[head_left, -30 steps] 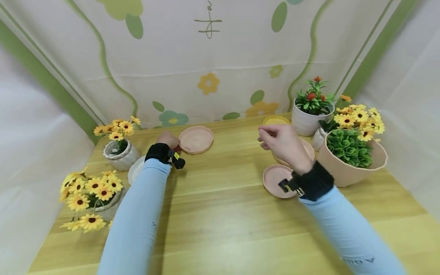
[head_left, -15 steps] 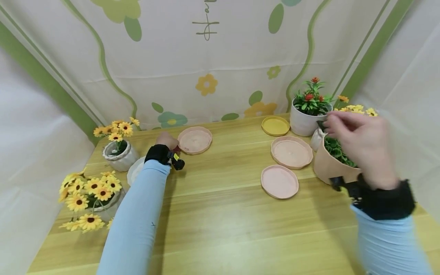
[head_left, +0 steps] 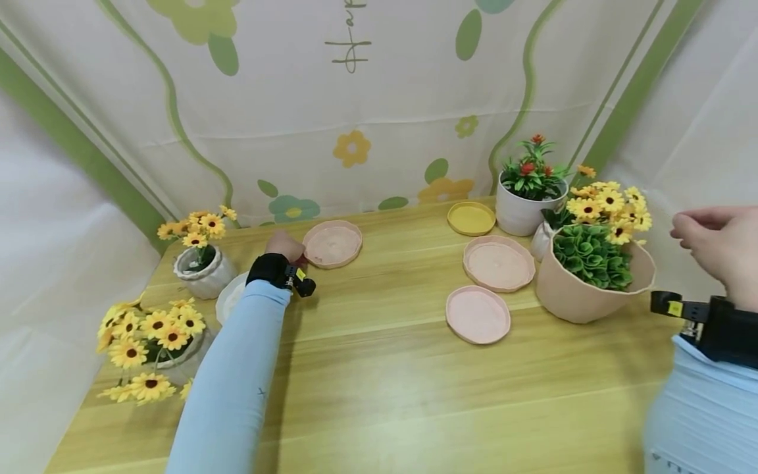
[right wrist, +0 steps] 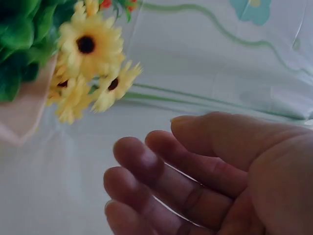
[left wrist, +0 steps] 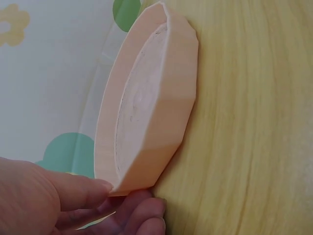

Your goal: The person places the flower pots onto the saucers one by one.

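Observation:
At the back left of the table, my left hand (head_left: 285,246) pinches the near rim of a peach-pink plant saucer (head_left: 333,244). In the left wrist view its thumb lies on the rim of the saucer (left wrist: 146,105), with the fingers curled under the edge. My right hand (head_left: 719,247) hovers at the far right, past the large peach flowerpot (head_left: 577,299). Its fingers are loosely bent and hold nothing, as the right wrist view shows. Nearest to that hand are the yellow daisies (right wrist: 90,46) and the green leaves (right wrist: 19,36) in the large pot.
Right of centre lie a small pink saucer (head_left: 477,315), a larger peach saucer (head_left: 499,263) and a yellow saucer (head_left: 471,218). A white pot (head_left: 524,214) with red flowers stands behind. Two daisy pots, one fluted (head_left: 208,276), and a white saucer (head_left: 227,299) flank my left arm.
My right hand has swung from above the right-hand saucers, across the large pot, to the far right. The left hand keeps its grip on the saucer, which stays in place.

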`<state>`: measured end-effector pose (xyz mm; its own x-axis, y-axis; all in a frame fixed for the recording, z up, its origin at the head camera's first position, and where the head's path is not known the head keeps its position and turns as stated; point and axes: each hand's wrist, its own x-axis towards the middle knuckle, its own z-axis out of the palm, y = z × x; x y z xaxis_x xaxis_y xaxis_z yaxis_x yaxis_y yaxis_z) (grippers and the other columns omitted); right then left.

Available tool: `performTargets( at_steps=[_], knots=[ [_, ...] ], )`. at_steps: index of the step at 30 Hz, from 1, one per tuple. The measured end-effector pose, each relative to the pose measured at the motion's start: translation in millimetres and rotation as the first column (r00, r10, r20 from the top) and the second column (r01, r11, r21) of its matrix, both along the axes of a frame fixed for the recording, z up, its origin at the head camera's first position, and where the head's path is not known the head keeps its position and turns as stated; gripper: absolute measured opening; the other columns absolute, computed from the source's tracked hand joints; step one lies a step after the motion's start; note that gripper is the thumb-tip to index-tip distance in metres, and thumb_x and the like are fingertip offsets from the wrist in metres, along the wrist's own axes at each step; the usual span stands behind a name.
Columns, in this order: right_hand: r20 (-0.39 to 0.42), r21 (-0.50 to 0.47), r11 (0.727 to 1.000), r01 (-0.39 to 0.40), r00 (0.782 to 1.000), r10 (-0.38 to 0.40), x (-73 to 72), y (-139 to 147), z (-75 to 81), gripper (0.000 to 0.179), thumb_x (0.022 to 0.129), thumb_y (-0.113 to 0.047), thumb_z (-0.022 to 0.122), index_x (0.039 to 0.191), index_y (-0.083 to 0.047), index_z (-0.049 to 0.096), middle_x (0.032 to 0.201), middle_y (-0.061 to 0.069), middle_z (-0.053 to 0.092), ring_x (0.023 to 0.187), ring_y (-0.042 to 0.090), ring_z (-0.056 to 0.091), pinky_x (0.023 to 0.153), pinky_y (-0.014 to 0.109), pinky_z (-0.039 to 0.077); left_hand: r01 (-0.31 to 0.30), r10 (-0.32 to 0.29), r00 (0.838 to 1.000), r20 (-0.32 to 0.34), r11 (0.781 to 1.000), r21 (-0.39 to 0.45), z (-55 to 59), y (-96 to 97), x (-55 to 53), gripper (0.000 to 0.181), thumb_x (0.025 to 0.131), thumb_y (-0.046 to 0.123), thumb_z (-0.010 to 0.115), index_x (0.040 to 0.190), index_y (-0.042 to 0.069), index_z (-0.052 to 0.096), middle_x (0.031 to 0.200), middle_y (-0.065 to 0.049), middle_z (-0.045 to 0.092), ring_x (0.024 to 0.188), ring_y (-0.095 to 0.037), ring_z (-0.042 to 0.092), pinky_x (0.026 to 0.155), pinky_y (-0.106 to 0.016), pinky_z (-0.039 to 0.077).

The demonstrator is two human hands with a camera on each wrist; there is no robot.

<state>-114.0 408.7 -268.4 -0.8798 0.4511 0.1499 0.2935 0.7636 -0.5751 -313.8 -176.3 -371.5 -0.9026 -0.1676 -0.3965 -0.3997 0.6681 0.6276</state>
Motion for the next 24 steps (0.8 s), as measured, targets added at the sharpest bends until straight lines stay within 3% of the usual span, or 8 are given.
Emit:
performTargets(
  at_steps=[3,6,7,10,13,16,22,24],
  knots=[
    [0.086,-0.008,1.0,-0.03,0.996,0.031,-3.0,16.6,-7.5,0.053,0.107,-0.028,0.036,0.131,0.018,0.047,0.113,0.042,0.055,0.072,0.022,0.061,0.059,0.033,0.048,0.015,-0.015,1.0,-0.011,1.0,-0.014,0.8,0.6,1.7,0.023,0.097,0.004,0.055,0.106,-0.012,0.068,0.072,-0.012,0.069,0.057,-0.017,0.066,0.057,-0.025,0.054],
    [0.165,-0.008,0.995,-0.101,0.981,0.101,-8.2,29.8,-16.4,0.06,0.106,-0.035,0.038,0.126,0.02,0.049,0.102,0.039,0.062,0.088,0.051,0.061,0.063,0.05,0.051,0.023,-0.024,0.999,-0.023,0.999,-0.033,1.2,0.8,2.8,0.023,0.096,0.004,0.055,0.106,-0.012,0.068,0.071,-0.011,0.069,0.054,-0.015,0.064,0.056,-0.024,0.053],
    [0.181,-0.011,0.991,-0.132,0.975,0.132,-9.9,33.0,-19.4,0.063,0.106,-0.038,0.039,0.125,0.022,0.05,0.099,0.038,0.063,0.09,0.052,0.062,0.064,0.053,0.051,0.02,-0.02,1.0,-0.024,0.999,-0.028,1.0,1.1,2.8,0.023,0.096,0.004,0.055,0.106,-0.012,0.067,0.071,-0.011,0.069,0.054,-0.015,0.064,0.057,-0.024,0.053],
    [0.225,-0.009,0.979,-0.201,0.954,0.198,-14.7,39.7,-26.3,0.07,0.104,-0.043,0.043,0.124,0.024,0.051,0.09,0.034,0.067,0.075,0.041,0.067,0.058,0.045,0.055,0.018,-0.018,0.999,-0.028,0.999,-0.032,0.1,2.2,2.9,0.023,0.097,0.005,0.055,0.107,-0.011,0.067,0.072,-0.011,0.069,0.055,-0.014,0.064,0.057,-0.023,0.052],
    [0.242,-0.027,0.969,-0.247,0.939,0.246,-17.4,41.4,-30.4,0.074,0.102,-0.046,0.046,0.126,0.023,0.05,0.092,0.034,0.067,0.068,0.03,0.069,0.055,0.039,0.055,0.013,-0.014,1.0,-0.027,0.999,-0.031,-0.8,2.4,3.4,0.024,0.097,0.007,0.055,0.106,-0.011,0.068,0.073,-0.011,0.069,0.056,-0.015,0.064,0.057,-0.023,0.052],
    [0.249,-0.038,0.963,-0.266,0.931,0.267,-18.6,41.4,-32.9,0.075,0.102,-0.05,0.047,0.128,0.021,0.051,0.089,0.03,0.068,0.065,0.024,0.067,0.054,0.036,0.055,0.005,-0.006,1.0,-0.026,1.0,-0.027,-1.0,2.9,3.3,0.024,0.097,0.007,0.054,0.104,-0.01,0.069,0.074,-0.011,0.069,0.057,-0.016,0.064,0.057,-0.023,0.053],
    [0.286,-0.032,0.963,-0.267,0.921,0.265,-21.3,40.6,-37.0,0.078,0.101,-0.054,0.043,0.129,0.019,0.051,0.072,0.009,0.066,0.062,0.022,0.065,0.055,0.035,0.051,-0.004,0.004,0.999,-0.033,1.0,-0.013,-2.2,2.2,1.5,0.023,0.097,0.006,0.054,0.105,-0.011,0.068,0.071,-0.01,0.068,0.057,-0.016,0.065,0.057,-0.023,0.054],
    [0.296,-0.042,0.957,-0.286,0.912,0.285,-22.3,40.9,-38.5,0.075,0.102,-0.052,0.042,0.132,0.017,0.05,0.074,0.01,0.066,0.062,0.023,0.065,0.055,0.036,0.052,-0.005,0.005,0.999,-0.036,1.0,-0.011,-2.8,2.0,1.1,0.023,0.097,0.006,0.054,0.105,-0.012,0.068,0.071,-0.01,0.068,0.057,-0.016,0.065,0.057,-0.023,0.054]
  ],
)
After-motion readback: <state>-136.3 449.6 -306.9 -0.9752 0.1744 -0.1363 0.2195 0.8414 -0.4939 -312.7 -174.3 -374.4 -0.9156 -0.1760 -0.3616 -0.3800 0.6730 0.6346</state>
